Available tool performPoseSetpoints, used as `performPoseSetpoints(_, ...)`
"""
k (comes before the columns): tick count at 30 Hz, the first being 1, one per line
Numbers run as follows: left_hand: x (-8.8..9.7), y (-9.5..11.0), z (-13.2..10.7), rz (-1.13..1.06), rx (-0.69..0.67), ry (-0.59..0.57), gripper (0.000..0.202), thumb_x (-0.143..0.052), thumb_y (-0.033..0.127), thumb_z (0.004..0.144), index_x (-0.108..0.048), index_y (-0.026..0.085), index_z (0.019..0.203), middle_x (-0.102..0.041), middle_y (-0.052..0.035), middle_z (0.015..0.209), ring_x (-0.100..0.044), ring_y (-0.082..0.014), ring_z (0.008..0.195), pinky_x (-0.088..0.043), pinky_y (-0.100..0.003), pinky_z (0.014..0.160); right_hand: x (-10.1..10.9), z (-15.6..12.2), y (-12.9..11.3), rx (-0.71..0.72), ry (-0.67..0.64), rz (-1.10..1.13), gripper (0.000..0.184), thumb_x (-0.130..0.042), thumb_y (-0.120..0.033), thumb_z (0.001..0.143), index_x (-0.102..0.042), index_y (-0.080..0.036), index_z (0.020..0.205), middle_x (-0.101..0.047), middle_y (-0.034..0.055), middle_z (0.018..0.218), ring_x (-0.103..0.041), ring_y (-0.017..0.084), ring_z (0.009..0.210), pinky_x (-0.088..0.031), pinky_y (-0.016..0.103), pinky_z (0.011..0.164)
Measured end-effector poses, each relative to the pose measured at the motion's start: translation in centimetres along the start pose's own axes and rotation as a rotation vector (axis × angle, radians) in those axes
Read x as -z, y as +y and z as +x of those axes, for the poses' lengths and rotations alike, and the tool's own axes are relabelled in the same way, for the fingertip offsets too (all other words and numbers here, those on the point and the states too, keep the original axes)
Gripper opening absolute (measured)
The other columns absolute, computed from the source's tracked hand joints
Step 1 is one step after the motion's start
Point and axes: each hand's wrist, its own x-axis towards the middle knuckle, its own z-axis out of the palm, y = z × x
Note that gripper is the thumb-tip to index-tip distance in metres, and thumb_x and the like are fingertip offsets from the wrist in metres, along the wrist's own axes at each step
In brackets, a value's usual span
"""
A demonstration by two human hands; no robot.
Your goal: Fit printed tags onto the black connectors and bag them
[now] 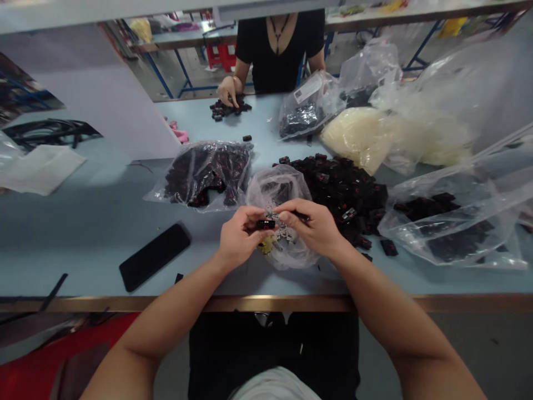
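Note:
My left hand [239,238] pinches a small black plastic connector [266,224], its slotted face turned toward me. Just to the right, my right hand [310,223] has thumb and forefinger closed near the connector; whatever is at those fingertips is too small to name. A dark piece shows among the right hand's curled fingers. Beneath both hands lies an open clear plastic bag [296,256] holding many tiny pale metallic-looking parts and a yellow bit. A heap of similar black connectors [345,191] spreads behind and to the right of my right hand.
Clear bags of black parts lie at left [204,172] and right [453,233]. A black phone [155,256] rests at front left. Bags with cream-coloured contents [356,133] stand at back right. Across the table, a co-worker's hand [229,91] touches a small black pile.

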Motion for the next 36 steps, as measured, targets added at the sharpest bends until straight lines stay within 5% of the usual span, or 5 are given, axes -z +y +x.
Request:
performPoseSetpoints(7,0.2,0.1,0.0,0.186,-0.052,-0.004,0.039,-0.087,0.037,0.079,-0.068,0.023,0.110,-0.083,-0.0025,0.094,-0.081,-0.0196,0.081,-0.065,-0.029,0.074,-0.3,-0.2,0.3,0.193,-0.123,-0.262,0.018,-0.065,-0.034,0.104,-0.077,-0.020,0.102,-0.077,0.0059,0.088,-0.070,0.020,0.085,-0.055,0.031,0.077)
performPoseSetpoints(14,0.7,0.0,1.2,-0.012,-0.077,0.254,0.035,-0.085,0.044,0.083,-0.065,0.021,0.100,-0.080,-0.0019,0.082,-0.083,-0.0216,0.076,-0.066,-0.031,0.072,5.5,1.3,1.4,-0.054,0.553,-0.498,0.015,-0.069,-0.040,0.096,-0.073,-0.026,0.093,-0.077,0.0067,0.094,-0.068,0.025,0.086,-0.056,0.042,0.085)
performPoseSetpoints(18,1.7,0.2,2.6,0.029,-0.069,0.398,0.031,-0.078,0.047,0.088,-0.065,0.021,0.097,-0.077,0.0005,0.075,-0.079,-0.0189,0.065,-0.064,-0.030,0.067,8.7,1.9,3.1,-0.279,0.696,-0.621,0.016,-0.068,-0.040,0.091,-0.070,-0.024,0.088,-0.077,0.0109,0.099,-0.066,0.027,0.095,-0.051,0.045,0.097)
performPoseSetpoints(29,6.1,-1.8,5.9,0.375,-0.002,0.610,0.021,-0.061,0.042,0.096,-0.063,0.022,0.098,-0.076,-0.0019,0.083,-0.078,-0.0196,0.079,-0.061,-0.033,0.080,8.9,1.9,3.6,-0.291,0.776,-0.597,0.021,-0.060,-0.042,0.091,-0.068,-0.022,0.093,-0.074,0.0095,0.092,-0.065,0.025,0.085,-0.053,0.042,0.088)
performPoseSetpoints(36,9.2,-2.7,6.7,0.981,0.090,0.418,0.018,-0.059,0.022,0.090,-0.075,0.020,0.097,-0.079,-0.0127,0.106,-0.072,-0.0323,0.108,-0.054,-0.046,0.101,6.7,1.6,3.9,-0.040,0.617,-0.684,0.030,-0.054,-0.038,0.097,-0.069,-0.017,0.112,-0.077,0.0146,0.107,-0.072,0.029,0.100,-0.057,0.045,0.095)
